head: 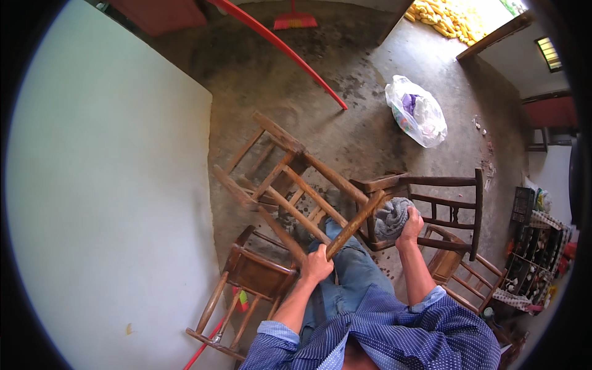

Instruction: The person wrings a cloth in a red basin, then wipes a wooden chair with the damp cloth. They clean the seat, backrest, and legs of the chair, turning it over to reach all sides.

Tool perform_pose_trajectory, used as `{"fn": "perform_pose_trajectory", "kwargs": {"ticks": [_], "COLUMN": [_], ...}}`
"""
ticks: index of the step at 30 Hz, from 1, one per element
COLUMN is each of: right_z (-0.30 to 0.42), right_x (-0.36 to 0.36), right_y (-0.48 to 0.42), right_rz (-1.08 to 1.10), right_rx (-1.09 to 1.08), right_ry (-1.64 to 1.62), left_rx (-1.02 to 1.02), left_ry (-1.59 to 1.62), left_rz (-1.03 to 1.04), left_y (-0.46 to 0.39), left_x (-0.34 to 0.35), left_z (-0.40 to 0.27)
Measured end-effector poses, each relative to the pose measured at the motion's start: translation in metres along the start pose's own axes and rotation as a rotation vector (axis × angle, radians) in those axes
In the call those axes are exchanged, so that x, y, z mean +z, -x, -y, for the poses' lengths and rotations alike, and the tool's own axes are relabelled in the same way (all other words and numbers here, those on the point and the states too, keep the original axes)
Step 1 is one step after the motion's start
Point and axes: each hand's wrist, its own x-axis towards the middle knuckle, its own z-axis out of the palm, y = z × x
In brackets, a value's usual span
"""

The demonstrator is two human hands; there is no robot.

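A worn wooden chair (316,192) is tilted in front of my legs, its slatted back towards me. My left hand (317,266) grips the near corner of its back frame, around a side post. In my right hand (410,230) is a bunched grey cloth (391,218), close to the other end of the chair's top rail. Just beyond the cloth a dark wooden chair (441,203) overlaps it in view. The lower legs of the held chair look slightly blurred.
Another wooden chair (261,268) stands at left by the white wall (115,185), and one (446,263) at right. A white plastic bag (428,118) lies on the wet-spotted concrete floor. A red pole (296,58) and pink broom (294,21) are ahead; a shoe rack (532,263) is right.
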Motion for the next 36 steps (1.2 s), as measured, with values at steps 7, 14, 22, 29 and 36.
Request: {"fn": "perform_pose_trajectory", "kwargs": {"ticks": [7, 14, 22, 29, 36], "right_z": [0.029, -0.003, -0.001, -0.030, -0.094], "right_x": [0.051, 0.089, 0.150, 0.154, 0.166], "right_y": [0.025, 0.039, 0.130, 0.251, 0.201], "right_rz": [0.145, 0.410, 0.711, 1.290, 0.971], "right_rx": [0.108, 0.184, 0.247, -0.439, -0.480], "right_ry": [-0.078, -0.022, 0.156, 0.481, 0.522], "left_rx": [0.018, -0.065, -0.156, -0.242, -0.286], "left_ry": [0.321, 1.098, 1.444, 1.498, 1.567], "left_rz": [-0.165, -0.325, -0.604, -0.683, -0.721], "left_y": [-0.027, -0.014, 0.010, 0.023, 0.020], "left_x": [-0.195, -0.271, -0.216, -0.185, -0.181], "left_z": [-0.069, -0.043, 0.022, 0.042, 0.009]}}
